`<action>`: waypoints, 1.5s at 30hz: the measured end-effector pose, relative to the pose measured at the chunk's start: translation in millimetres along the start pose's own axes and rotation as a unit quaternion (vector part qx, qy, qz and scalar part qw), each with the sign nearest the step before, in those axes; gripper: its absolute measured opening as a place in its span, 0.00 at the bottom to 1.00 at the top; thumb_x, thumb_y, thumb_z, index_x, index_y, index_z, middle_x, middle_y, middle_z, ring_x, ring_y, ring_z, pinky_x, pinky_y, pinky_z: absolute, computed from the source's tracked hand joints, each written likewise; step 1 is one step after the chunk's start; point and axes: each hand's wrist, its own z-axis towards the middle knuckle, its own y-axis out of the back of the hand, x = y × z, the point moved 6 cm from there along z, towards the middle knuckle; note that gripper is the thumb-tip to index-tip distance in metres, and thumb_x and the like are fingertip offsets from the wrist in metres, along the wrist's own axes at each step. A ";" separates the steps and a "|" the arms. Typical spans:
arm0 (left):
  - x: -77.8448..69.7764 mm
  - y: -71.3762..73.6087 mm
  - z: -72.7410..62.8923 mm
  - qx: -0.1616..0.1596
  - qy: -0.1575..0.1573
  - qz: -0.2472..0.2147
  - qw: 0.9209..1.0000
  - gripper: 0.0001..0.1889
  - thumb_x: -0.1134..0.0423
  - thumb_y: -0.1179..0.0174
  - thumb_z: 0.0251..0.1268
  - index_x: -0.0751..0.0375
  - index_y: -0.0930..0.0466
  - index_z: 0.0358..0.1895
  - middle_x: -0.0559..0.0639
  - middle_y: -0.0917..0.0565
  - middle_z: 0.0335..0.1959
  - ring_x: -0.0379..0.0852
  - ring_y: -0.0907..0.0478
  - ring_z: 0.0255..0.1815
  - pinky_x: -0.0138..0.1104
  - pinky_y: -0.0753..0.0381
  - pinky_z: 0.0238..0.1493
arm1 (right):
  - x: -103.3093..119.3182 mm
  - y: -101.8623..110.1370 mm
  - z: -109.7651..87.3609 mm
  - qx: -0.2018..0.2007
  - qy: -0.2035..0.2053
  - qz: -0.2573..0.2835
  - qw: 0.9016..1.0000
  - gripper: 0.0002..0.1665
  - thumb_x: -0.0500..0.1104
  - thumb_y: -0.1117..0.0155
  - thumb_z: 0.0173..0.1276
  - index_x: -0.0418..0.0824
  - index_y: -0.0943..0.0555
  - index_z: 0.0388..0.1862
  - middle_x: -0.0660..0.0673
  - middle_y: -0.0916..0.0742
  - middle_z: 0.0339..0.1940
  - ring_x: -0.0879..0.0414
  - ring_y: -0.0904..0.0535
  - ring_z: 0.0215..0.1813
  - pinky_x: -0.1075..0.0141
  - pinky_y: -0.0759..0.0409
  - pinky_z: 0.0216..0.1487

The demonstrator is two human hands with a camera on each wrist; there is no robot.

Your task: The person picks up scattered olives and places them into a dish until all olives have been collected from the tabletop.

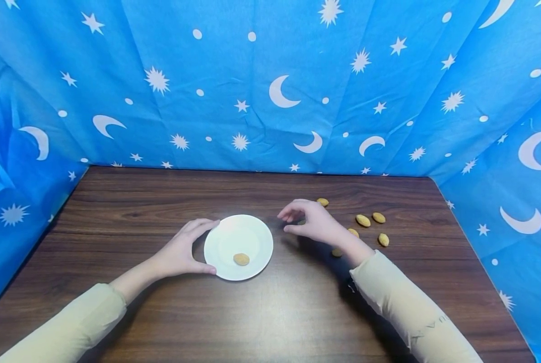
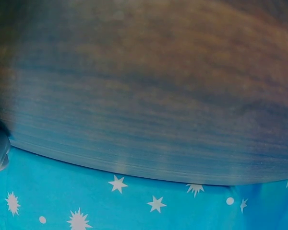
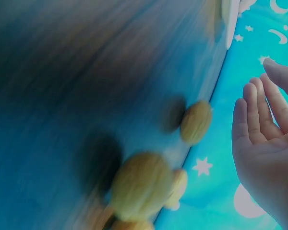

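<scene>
A white plate [image 1: 225,237] lies on the table with one walnut-like, yellow-brown nut [image 1: 241,259] near its front edge. My left hand [image 1: 184,252] holds the plate at its left side, thumb at the near rim and fingers at the far rim. To the right of the plate is my right hand [image 1: 311,222], its fingers loosely bent and nothing in its grasp. Another nut [image 1: 301,222] shows partly behind it. In the right wrist view the palm [image 3: 264,153] faces the camera, and a large blurred nut [image 3: 141,187] appears below on the table.
Several more nuts [image 1: 363,220] lie scattered under and beyond the right forearm. The dark wood table [image 1: 261,322] ends at the back against a blue cloth [image 1: 234,121] with white moons and stars, which also hangs at both sides.
</scene>
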 end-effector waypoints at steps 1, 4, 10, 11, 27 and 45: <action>0.2 -0.1 0.0 0.000 0.000 0.000 1.000 0.58 0.41 0.15 0.45 0.61 0.33 0.79 0.65 0.28 0.75 0.70 0.35 0.78 0.71 0.32 0.74 | -3.1 2.6 -1.4 -0.003 -0.003 0.001 1.000 0.16 0.33 0.26 0.69 0.36 0.13 0.54 0.40 0.09 0.49 0.47 0.13 0.51 0.47 0.12 0.58; 1.2 -0.5 0.0 0.000 0.001 0.001 1.000 0.58 0.41 0.15 0.45 0.60 0.33 0.79 0.65 0.28 0.75 0.70 0.35 0.78 0.71 0.31 0.74 | -11.7 9.8 -5.4 -0.012 -0.012 -0.003 1.000 0.15 0.32 0.26 0.68 0.36 0.13 0.54 0.40 0.09 0.49 0.48 0.13 0.50 0.48 0.13 0.59; 2.9 -0.6 0.4 -0.001 0.000 0.005 1.000 0.58 0.41 0.15 0.44 0.60 0.33 0.79 0.64 0.28 0.75 0.69 0.35 0.78 0.71 0.31 0.73 | -25.7 18.8 -12.2 -0.022 -0.038 -0.019 0.999 0.14 0.33 0.26 0.68 0.37 0.12 0.52 0.41 0.09 0.48 0.49 0.13 0.49 0.49 0.13 0.57; 2.8 -0.6 0.5 -0.001 0.000 0.005 1.000 0.58 0.41 0.15 0.44 0.60 0.33 0.79 0.64 0.28 0.75 0.69 0.35 0.77 0.71 0.31 0.73 | -27.6 19.6 -13.0 -0.023 -0.042 -0.021 0.999 0.14 0.33 0.25 0.68 0.38 0.12 0.52 0.41 0.09 0.47 0.49 0.13 0.49 0.49 0.13 0.57; 2.9 -1.0 0.0 -0.001 0.001 0.006 1.000 0.59 0.41 0.15 0.44 0.60 0.34 0.80 0.64 0.27 0.74 0.69 0.35 0.78 0.70 0.31 0.74 | -42.1 21.0 -16.0 -0.023 -0.067 -0.058 0.996 0.15 0.32 0.24 0.66 0.38 0.12 0.51 0.42 0.12 0.47 0.49 0.15 0.50 0.50 0.13 0.58; 3.8 -1.1 1.9 -0.005 -0.013 0.002 1.000 0.58 0.43 0.14 0.43 0.60 0.33 0.79 0.64 0.27 0.74 0.68 0.34 0.77 0.69 0.31 0.74 | -41.9 19.9 -12.0 -0.013 -0.052 -0.090 0.994 0.15 0.30 0.24 0.64 0.38 0.12 0.49 0.43 0.11 0.46 0.50 0.14 0.49 0.53 0.12 0.55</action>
